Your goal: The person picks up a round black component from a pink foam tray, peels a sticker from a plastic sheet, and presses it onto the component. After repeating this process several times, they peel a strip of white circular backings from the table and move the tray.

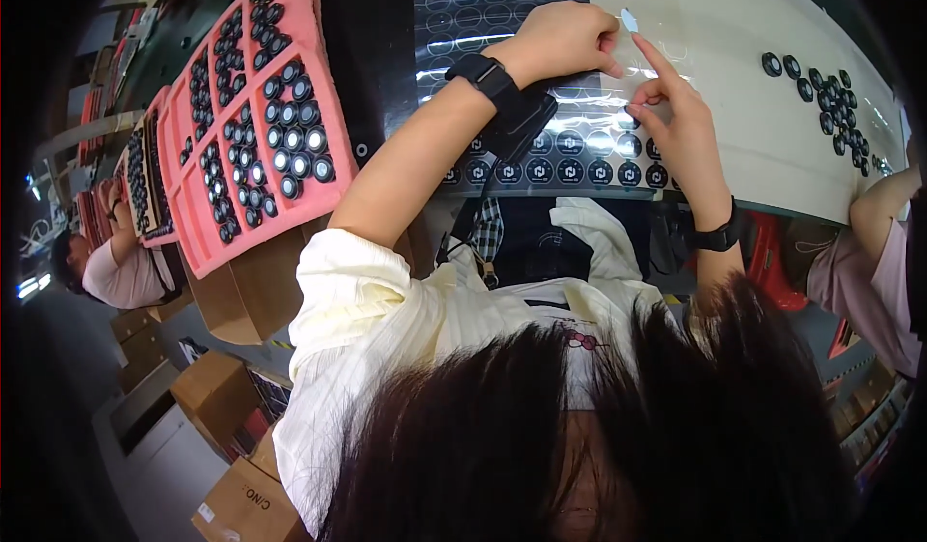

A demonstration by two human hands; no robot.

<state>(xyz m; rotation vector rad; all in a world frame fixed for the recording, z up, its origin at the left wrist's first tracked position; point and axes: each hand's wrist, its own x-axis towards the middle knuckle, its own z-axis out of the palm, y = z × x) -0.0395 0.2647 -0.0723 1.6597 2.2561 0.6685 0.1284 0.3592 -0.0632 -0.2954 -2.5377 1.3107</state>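
Observation:
My left hand (570, 38) is over the dark clear-edged sheet (449, 35) of round stickers. Its fingers are bent and its thumb stands apart; the fingertips are partly hidden, with nothing visible between them. Facing it, my right hand (684, 117) has its index finger stretched out and its other fingers curled. A small pale blue-white piece (630, 20) lies at that index fingertip; whether it sticks to the finger I cannot tell. By the right thumb tip is a small dark round part (632, 110). Rows of round black stickers (570, 171) with white marks run along the sheet's near edge.
At left, a pink foam tray (198, 242) holds many black round parts (288, 139) in compartments. More round parts (838, 112) are grouped on the pale board (734, 78) at right. Cardboard boxes (246, 503) stand lower left. Other people (121, 262) sit on both sides.

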